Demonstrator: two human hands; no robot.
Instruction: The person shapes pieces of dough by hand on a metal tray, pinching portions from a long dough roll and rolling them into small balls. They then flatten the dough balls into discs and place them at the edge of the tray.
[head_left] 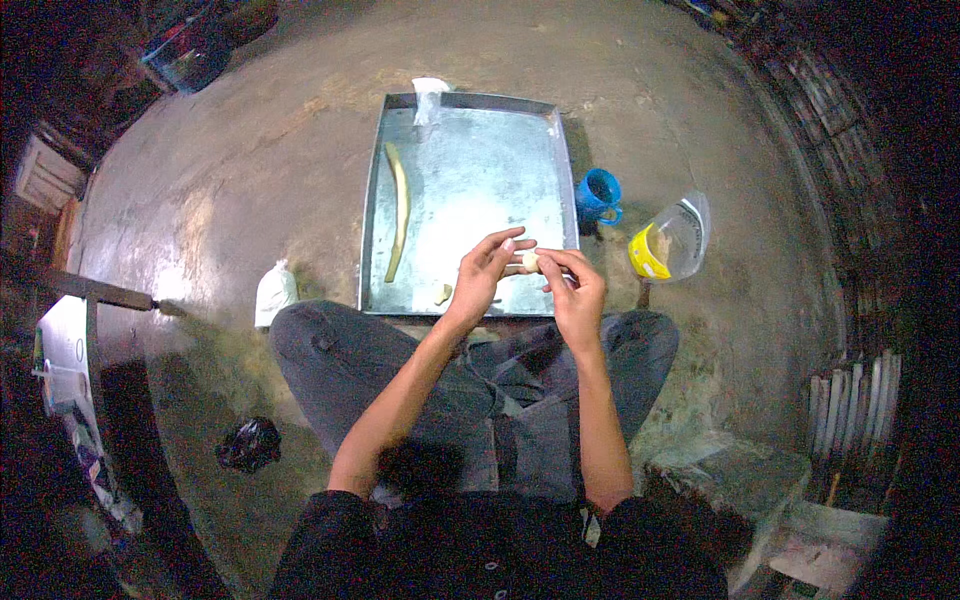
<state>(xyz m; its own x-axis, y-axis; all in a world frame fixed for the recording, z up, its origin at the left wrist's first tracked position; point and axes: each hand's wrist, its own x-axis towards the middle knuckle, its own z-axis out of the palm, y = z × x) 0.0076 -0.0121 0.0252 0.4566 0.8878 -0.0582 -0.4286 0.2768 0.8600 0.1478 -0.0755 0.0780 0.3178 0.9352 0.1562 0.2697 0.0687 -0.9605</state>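
Observation:
A metal tray (pixel 470 150) with raised sides lies on the floor in front of my crossed legs. Along its left side runs a long, slightly bent roll of pale dough (pixel 402 205). A small dough piece (pixel 443 293) sits near the tray's near edge. Above the near right part of the tray, my right hand (pixel 578 295) pinches a small lump of dough (pixel 530 262). My left hand (pixel 488 275) is open, fingers stretched out, its fingertips touching the same lump.
A white plastic bag (pixel 430 100) hangs over the tray's far edge. Right of the tray stand a blue mug (pixel 600 195) and a clear, yellow-printed pouch (pixel 668 245). Another white bag (pixel 276 292) is by my left knee; a black plastic bag (pixel 249 445) lies farther left.

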